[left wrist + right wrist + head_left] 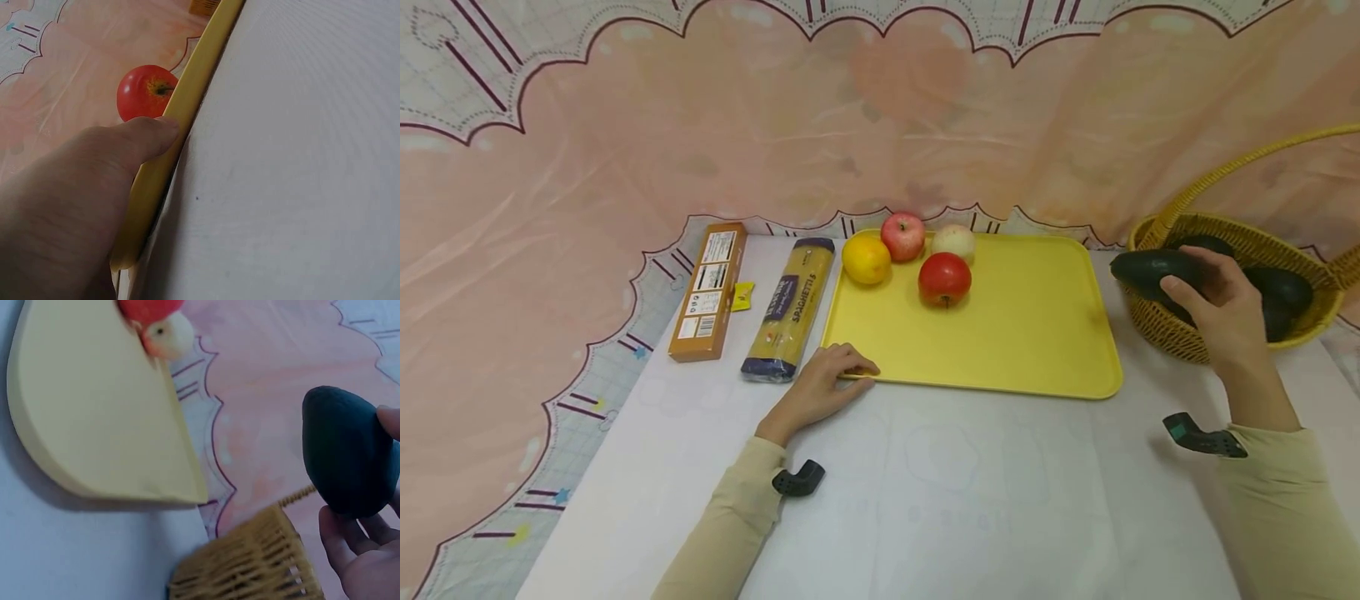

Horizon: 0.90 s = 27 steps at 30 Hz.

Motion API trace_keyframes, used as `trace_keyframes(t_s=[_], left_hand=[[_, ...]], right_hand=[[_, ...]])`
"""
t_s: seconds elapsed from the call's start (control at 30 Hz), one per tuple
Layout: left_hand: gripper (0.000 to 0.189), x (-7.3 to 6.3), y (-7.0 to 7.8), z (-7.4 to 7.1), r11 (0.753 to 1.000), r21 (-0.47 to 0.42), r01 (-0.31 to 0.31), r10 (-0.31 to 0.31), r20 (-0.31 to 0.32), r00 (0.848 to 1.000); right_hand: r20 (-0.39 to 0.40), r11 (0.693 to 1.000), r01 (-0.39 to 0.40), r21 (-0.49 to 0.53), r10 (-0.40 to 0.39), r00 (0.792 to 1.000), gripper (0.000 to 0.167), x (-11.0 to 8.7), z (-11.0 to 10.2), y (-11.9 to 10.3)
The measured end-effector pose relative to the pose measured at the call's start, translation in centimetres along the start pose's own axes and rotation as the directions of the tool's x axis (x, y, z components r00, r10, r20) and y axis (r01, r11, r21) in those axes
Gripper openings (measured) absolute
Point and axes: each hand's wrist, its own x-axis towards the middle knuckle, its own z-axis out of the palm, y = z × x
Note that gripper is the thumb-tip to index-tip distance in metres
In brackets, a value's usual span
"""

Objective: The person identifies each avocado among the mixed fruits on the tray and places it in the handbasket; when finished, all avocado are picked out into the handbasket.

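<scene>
My right hand [1228, 312] holds a dark green avocado [1157, 271] above the left rim of a wicker basket [1161, 333]. In the right wrist view, fingers and thumb grip the avocado [347, 453] from one side. Inside the basket lie more dark green avocados [1285, 290], partly covered by the hand. My left hand [820, 387] grips the front left edge of a yellow tray [1007, 350]. Its thumb lies on the outside of the rim in the left wrist view, where the other fingers are hidden.
On the tray sit a yellow lemon-like fruit [866, 258], a pink apple [902, 237], a pale round fruit [955, 242] and a red apple-like fruit [945, 279]. Left of it lie a spaghetti pack [792, 308], a small yellow packet [742, 296] and an orange-brown box [708, 292].
</scene>
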Motion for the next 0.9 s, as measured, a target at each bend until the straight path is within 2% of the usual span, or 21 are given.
trace_keyframes(t_s=[0.13, 0.37, 0.5, 0.63, 0.7, 0.77, 0.8, 0.9], left_hand=[[0.014, 0.0, 0.0, -0.1, 1.000, 0.002, 0.010, -0.010, 0.007, 1.000], [0.014, 0.0, 0.1, -0.1, 1.000, -0.002, 0.017, -0.017, 0.013, 1.000], [0.014, 0.0, 0.1, -0.1, 1.000, -0.003, 0.017, -0.017, 0.014, 1.000], [0.014, 0.0, 0.1, -0.1, 1.000, -0.007, 0.017, -0.017, 0.015, 1.000], [0.014, 0.0, 0.0, -0.1, 1.000, -0.011, 0.017, -0.016, 0.015, 1.000], [0.014, -0.1, 0.0, -0.1, 1.000, -0.012, 0.019, -0.018, 0.017, 1.000], [0.014, -0.1, 0.0, -0.1, 1.000, -0.012, 0.019, -0.019, 0.019, 1.000], [0.015, -0.1, 0.0, -0.1, 1.000, -0.013, 0.025, -0.025, 0.020, 0.999]], right_hand=[[-0.034, 0.998, 0.022, 0.063, -0.020, 0.999, 0.048, 0.1, -1.6, -0.2], [-0.152, 1.000, -0.016, -0.016, 0.014, 0.988, 0.047, 1.0, -4.0, -0.2], [-0.213, 0.999, -0.034, -0.002, 0.033, 0.977, 0.047, 1.7, -5.4, 0.0], [-0.278, 0.998, -0.059, -0.018, 0.051, 0.959, 0.049, 3.0, -7.8, 1.6], [-0.302, 0.993, -0.105, -0.062, 0.081, 0.950, 0.051, 3.9, -9.4, 2.7], [-0.355, 0.977, -0.189, -0.100, 0.143, 0.924, 0.054, 4.8, -10.3, 3.2], [-0.360, 0.973, -0.201, -0.110, 0.150, 0.921, 0.056, 5.4, -11.1, 4.0], [-0.393, 0.933, -0.306, -0.191, 0.213, 0.895, 0.063, 7.0, -13.4, 5.8]])
